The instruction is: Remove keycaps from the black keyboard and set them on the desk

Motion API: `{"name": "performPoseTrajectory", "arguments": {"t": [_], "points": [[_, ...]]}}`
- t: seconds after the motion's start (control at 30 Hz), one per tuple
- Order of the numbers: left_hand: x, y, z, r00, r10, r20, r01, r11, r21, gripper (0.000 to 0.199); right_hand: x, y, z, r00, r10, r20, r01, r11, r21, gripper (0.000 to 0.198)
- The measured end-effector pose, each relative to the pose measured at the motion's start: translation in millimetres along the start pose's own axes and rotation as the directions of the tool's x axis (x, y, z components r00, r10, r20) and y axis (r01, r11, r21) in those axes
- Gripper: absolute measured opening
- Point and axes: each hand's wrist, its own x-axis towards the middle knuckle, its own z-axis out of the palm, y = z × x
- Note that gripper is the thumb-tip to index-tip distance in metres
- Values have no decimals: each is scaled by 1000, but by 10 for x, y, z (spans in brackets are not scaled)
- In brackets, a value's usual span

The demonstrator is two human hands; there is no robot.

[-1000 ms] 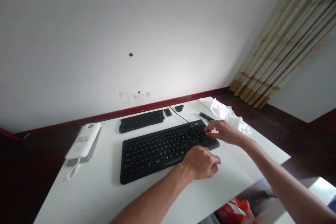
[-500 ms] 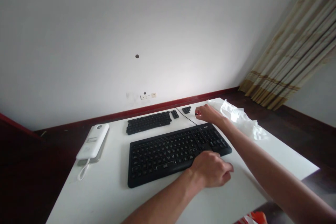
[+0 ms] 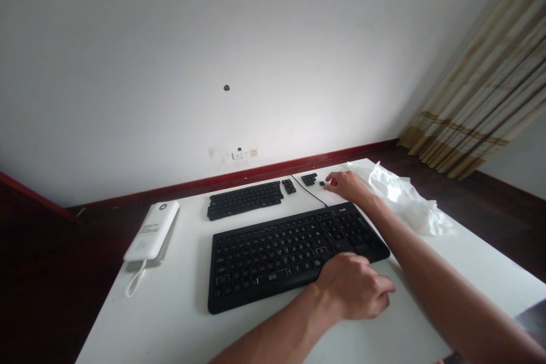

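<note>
A black keyboard [image 3: 273, 256] lies on the white table, its keycaps off across much of it and the bare switch sockets showing. My left hand [image 3: 356, 286] rests over its front right edge with fingers curled; whatever they may hold is hidden. Beyond the keyboard, my right hand [image 3: 344, 183] is low over the table, thumb and forefinger slightly apart. Just left of those fingertips sits a single black keycap [image 3: 322, 183]. Further left are a small group of keycaps [image 3: 309, 179], another small cluster [image 3: 289, 186] and a large block of keycaps [image 3: 245, 200], laid out in rows.
A white power bank [image 3: 152, 231] with a short looped cable lies at the table's left. Crumpled white plastic [image 3: 405, 196] lies at the right edge. The keyboard's thin black cord [image 3: 307, 190] runs back between the keycap groups. A wall stands behind the table [image 3: 140, 318].
The keycap that was in my right fingers now lies on the table, and those fingers have drawn slightly right from it. My left hand stays at the keyboard's edge. The view has shifted a little.
</note>
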Motion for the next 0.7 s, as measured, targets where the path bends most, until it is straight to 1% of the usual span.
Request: {"name": "performPoseTrajectory", "arguments": {"t": [0.1,0.27,0.4,0.7], "points": [[0,-1,5,1000,0,-5,0,1000,8,20,-3,2,47,1000,4,-20,-3,1000,14,18],[-1,-2,5,1000,2,-4,-2,1000,16,21,37,25,155,998,-25,-61,30,996,85,22],[-2,3,0,1000,-8,7,8,1000,3,19,60,45,206,997,2,-83,7,995,104,23],[-8,3,19,1000,-13,-12,12,1000,-18,19,75,18,249,994,45,-98,-30,989,146,23]]}}
